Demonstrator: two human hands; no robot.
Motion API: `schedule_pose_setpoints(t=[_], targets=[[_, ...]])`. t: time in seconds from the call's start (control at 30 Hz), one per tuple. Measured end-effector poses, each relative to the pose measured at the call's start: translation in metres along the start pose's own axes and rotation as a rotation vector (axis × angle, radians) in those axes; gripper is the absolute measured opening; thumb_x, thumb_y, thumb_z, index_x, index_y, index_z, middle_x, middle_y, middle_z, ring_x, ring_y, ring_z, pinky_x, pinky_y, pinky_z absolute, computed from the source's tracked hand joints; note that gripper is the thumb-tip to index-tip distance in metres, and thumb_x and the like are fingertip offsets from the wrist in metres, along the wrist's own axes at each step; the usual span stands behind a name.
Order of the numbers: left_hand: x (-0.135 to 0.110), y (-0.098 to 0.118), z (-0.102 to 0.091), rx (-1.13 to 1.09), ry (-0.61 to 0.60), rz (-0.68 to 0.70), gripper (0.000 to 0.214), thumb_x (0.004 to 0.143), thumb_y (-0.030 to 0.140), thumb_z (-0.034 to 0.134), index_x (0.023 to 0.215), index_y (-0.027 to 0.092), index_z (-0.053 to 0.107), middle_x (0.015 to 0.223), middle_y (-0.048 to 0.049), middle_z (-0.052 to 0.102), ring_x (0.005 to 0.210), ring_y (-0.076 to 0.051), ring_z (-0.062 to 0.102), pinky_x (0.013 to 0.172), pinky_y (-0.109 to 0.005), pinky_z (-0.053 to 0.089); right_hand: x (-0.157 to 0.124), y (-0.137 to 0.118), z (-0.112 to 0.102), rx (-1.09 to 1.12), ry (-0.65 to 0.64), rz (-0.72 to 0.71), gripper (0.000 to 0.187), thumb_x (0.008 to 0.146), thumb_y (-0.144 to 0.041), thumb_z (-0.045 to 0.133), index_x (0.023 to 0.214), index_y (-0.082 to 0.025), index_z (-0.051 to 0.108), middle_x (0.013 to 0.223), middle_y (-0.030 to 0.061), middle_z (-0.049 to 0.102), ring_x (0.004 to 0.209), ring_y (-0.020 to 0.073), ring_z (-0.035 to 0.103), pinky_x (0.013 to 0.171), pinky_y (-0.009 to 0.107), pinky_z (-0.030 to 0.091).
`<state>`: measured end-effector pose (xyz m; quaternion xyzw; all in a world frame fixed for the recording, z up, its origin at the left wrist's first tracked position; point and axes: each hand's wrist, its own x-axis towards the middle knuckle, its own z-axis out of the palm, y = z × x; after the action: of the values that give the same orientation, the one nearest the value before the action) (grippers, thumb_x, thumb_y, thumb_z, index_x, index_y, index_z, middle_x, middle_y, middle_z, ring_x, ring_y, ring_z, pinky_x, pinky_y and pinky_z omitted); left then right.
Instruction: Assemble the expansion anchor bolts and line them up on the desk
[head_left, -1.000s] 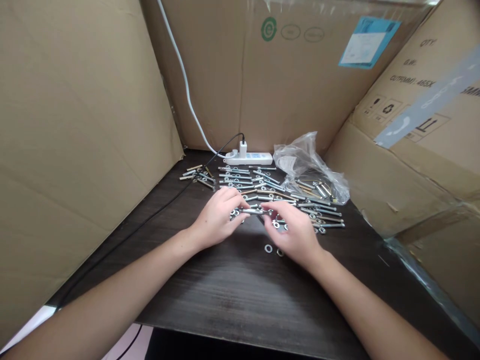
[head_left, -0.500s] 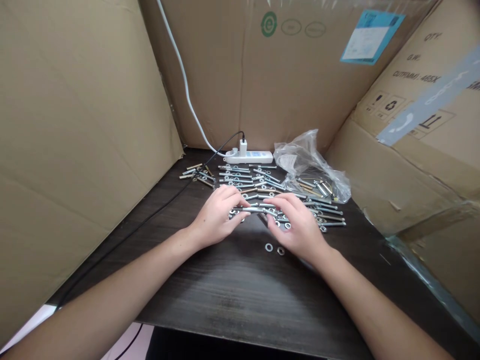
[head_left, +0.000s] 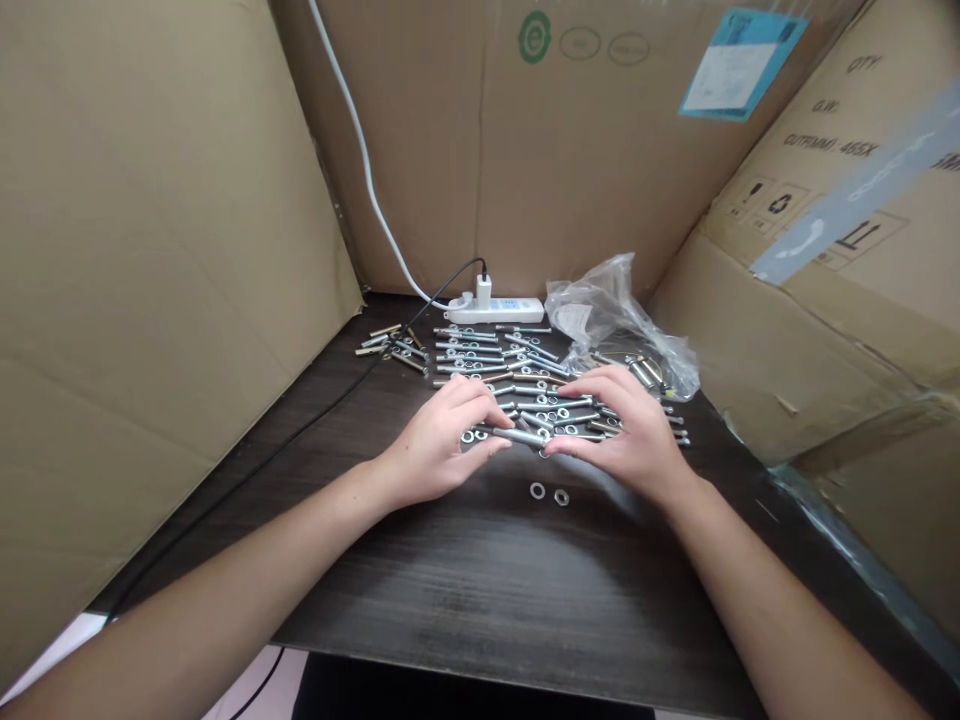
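Note:
On the dark wooden table (head_left: 487, 590) lies a spread of several metal bolts (head_left: 480, 355) with nuts and washers among them. My left hand (head_left: 442, 440) is closed, pinching one silver bolt (head_left: 521, 436) by its left end just above the table. My right hand (head_left: 626, 430) is cupped beside it, fingers curved over the bolt pile, thumb tip near the bolt's right end; whether it grips anything is hidden. Two loose washers (head_left: 548, 493) lie on the table just in front of both hands.
A clear plastic bag (head_left: 611, 320) with more hardware lies at the back right. A white power strip (head_left: 499, 310) with a plugged charger sits at the back, its black cable (head_left: 300, 430) running left across the table. Cardboard walls (head_left: 150, 250) enclose three sides.
My right hand slid right and away over the bolt pile, its fingers spreading. My left hand stayed put, still pinching the bolt, which tipped slightly lower at its right end.

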<state>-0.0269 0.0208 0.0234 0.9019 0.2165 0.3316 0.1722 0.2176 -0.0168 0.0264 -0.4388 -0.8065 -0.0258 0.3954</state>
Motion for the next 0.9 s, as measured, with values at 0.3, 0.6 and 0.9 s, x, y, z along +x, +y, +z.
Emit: schedule_pose_setpoints(t=[0.3, 0.6, 0.9], targets=[[0.002, 0.002, 0.004, 0.162, -0.163, 0.048, 0.006, 0.090, 0.021, 0.054, 0.093, 0.017, 0.057, 0.095, -0.0049, 0.059, 0.092, -0.019, 0.049, 0.085, -0.034, 0.041, -0.001, -0.010, 0.010, 0.115, -0.068, 0.054, 0.045, 0.069, -0.050, 0.076, 0.099, -0.019, 0.062, 0.094, 0.0072, 0.064, 0.091, 0.0228, 0.059, 0.082, 0.038, 0.048], [0.002, 0.007, 0.011, 0.174, -0.176, 0.029, 0.012, 0.093, 0.025, 0.048, 0.094, 0.016, 0.055, 0.095, -0.0059, 0.060, 0.092, -0.019, 0.051, 0.087, -0.035, 0.043, -0.002, -0.020, 0.020, 0.179, -0.021, 0.236, 0.042, 0.072, -0.046, 0.075, 0.099, -0.018, 0.061, 0.090, 0.0052, 0.064, 0.083, 0.0200, 0.059, 0.076, 0.033, 0.047], [0.000, 0.000, 0.010, 0.066, -0.029, -0.105, 0.020, 0.091, 0.024, 0.053, 0.109, 0.017, 0.049, 0.098, -0.0046, 0.058, 0.090, -0.017, 0.054, 0.082, -0.032, 0.048, -0.001, 0.009, 0.002, 0.060, -0.090, 0.355, 0.021, 0.092, -0.034, 0.049, 0.092, -0.018, 0.063, 0.089, 0.0055, 0.066, 0.084, 0.0192, 0.059, 0.077, 0.032, 0.043]])
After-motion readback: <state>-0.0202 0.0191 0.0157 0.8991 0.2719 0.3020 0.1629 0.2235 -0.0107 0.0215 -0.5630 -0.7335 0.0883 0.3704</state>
